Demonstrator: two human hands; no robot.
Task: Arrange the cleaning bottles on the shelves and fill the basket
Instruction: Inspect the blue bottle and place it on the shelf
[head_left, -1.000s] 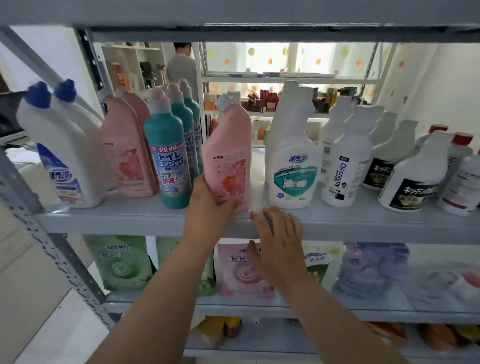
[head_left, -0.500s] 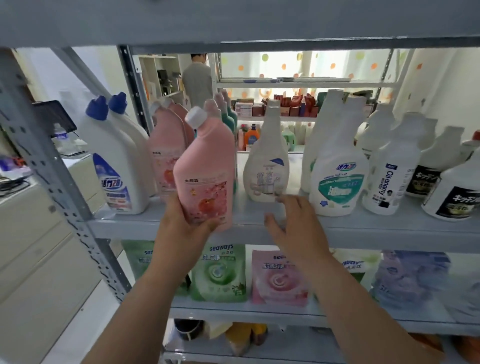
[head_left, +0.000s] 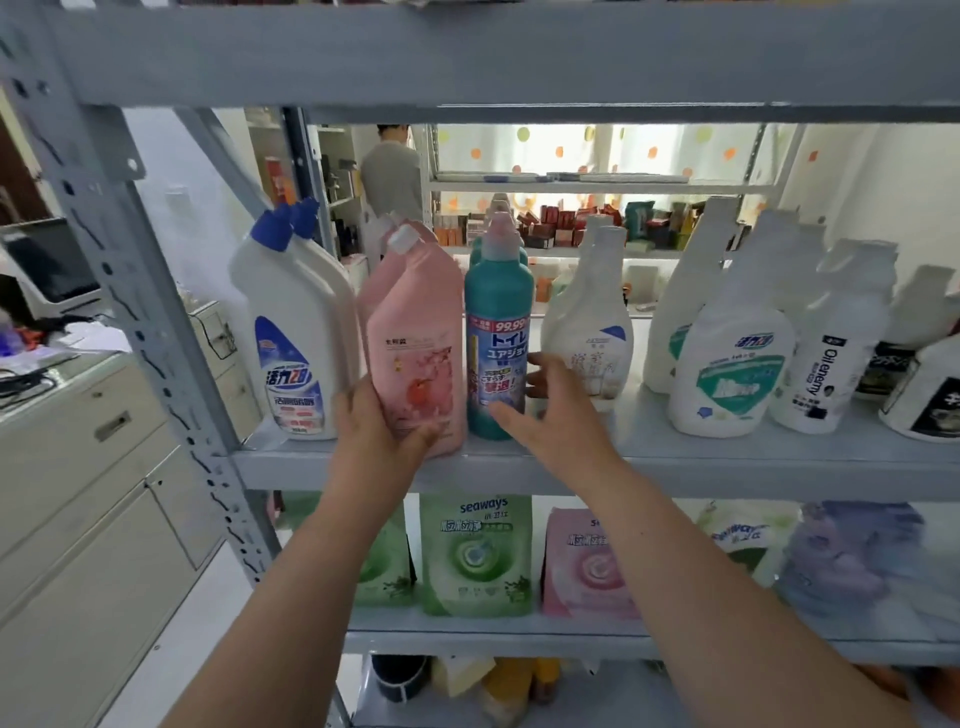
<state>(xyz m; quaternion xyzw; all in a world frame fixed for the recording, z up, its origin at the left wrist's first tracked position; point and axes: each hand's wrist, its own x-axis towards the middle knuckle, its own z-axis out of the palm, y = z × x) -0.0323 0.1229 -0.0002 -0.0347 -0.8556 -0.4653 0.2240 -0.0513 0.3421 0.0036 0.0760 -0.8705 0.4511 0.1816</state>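
Note:
My left hand (head_left: 379, 431) grips the base of a pink bottle (head_left: 418, 343) with a white cap, standing at the front of the grey shelf (head_left: 675, 467) beside another pink bottle behind it. To its right stands a teal bottle (head_left: 497, 332) with a blue label. My right hand (head_left: 550, 405) is open, its fingers touching the lower side of the teal bottle. Two white bottles with blue caps (head_left: 291, 332) stand at the shelf's left end.
White spray bottles (head_left: 727, 353) and a white bottle (head_left: 587, 322) fill the shelf to the right. Green and pink refill pouches (head_left: 475, 556) sit on the shelf below. A grey upright post (head_left: 130, 291) stands left, beige cabinets (head_left: 78, 493) beyond it. A person stands far behind.
My left hand carried the pink bottle left and set it in front of the other pink bottle. My right hand moved from the shelf edge to the teal bottle's side.

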